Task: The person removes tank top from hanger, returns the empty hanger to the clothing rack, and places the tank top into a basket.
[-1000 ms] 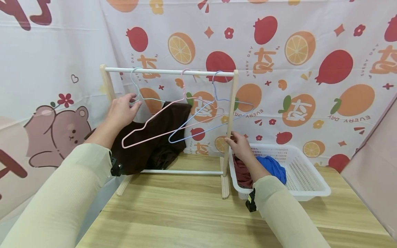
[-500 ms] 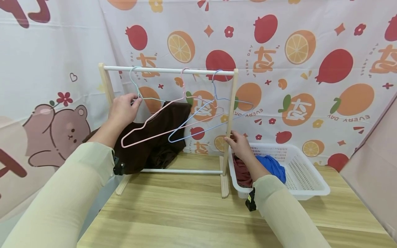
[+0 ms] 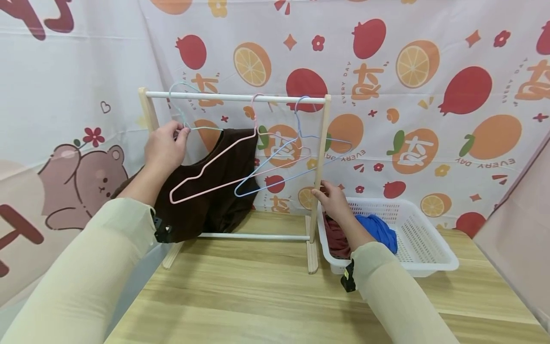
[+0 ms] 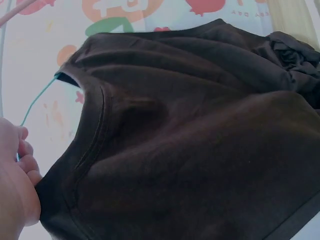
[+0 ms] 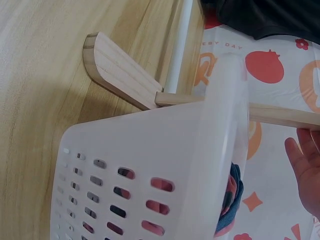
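Note:
My left hand (image 3: 165, 145) pinches a teal wire hanger (image 3: 182, 117) just below its hook. The hook's top stands above the white rod of the clothes rack (image 3: 236, 97); whether it touches the rod, I cannot tell. A dark brown garment (image 4: 190, 135) with a wide neckline drapes from this hanger, its lower part bunched. With thumb and fingers, my right hand (image 3: 335, 203) holds the rack's right wooden post (image 3: 319, 167). A pink hanger (image 3: 206, 168) and a blue hanger (image 3: 275, 165) hang bare on the rod, in front of the garment.
Right of the rack stands a white perforated basket (image 3: 434, 248) on the wooden table (image 3: 258, 296). Maroon cloth (image 3: 336, 237) and blue cloth (image 3: 378, 231) lie in its left part. A fruit-printed curtain (image 3: 455, 28) hangs behind.
My left hand has taken hold of the teal hanger and raised its hook above the rod, shifting it slightly left. The brown garment has risen with it. My right hand stays at the post.

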{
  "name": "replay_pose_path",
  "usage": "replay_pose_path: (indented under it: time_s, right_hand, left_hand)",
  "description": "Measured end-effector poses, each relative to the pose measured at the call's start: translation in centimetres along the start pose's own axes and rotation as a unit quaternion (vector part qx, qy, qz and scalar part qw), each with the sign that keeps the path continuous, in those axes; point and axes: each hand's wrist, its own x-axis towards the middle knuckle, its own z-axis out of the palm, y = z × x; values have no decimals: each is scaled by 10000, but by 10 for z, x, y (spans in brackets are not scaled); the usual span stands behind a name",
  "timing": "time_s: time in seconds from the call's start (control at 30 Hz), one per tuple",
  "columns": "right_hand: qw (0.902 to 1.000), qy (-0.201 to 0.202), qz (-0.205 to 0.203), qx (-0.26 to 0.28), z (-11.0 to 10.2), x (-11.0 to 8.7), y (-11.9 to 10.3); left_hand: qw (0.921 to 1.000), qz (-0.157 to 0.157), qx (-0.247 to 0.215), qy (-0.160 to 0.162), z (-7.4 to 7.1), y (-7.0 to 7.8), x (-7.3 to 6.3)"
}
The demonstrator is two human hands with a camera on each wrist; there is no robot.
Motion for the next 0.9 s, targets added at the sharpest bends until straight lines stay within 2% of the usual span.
replay_pose_path:
  time_s: [0.17, 0.23, 0.47, 0.67, 0.73, 0.9]
  right_hand:
    - [10000, -24, -10, 20, 1, 1, -1]
    - [10000, -24, -33, -7, 1, 1, -1]
    - [10000, -57, -44, -37, -1, 3, 1]
    - [9993, -273, 13, -239, -6, 4, -2]
    - [9990, -333, 66, -287, -8, 4, -3]
    - [9985, -392, 317, -232, -9, -2, -8]
  left_hand:
    - [9992, 48, -380, -72, 5, -15, -12]
    - [9985, 101, -504, -198, 9, -23, -18]
    - [9899, 238, -763, -1167, 34, -46, -45]
    - [9870, 576, -734, -1308, 49, -44, -74]
    - [9861, 724, -633, -1352, 57, -45, -82]
    - [9830, 854, -450, -1560, 78, -47, -101]
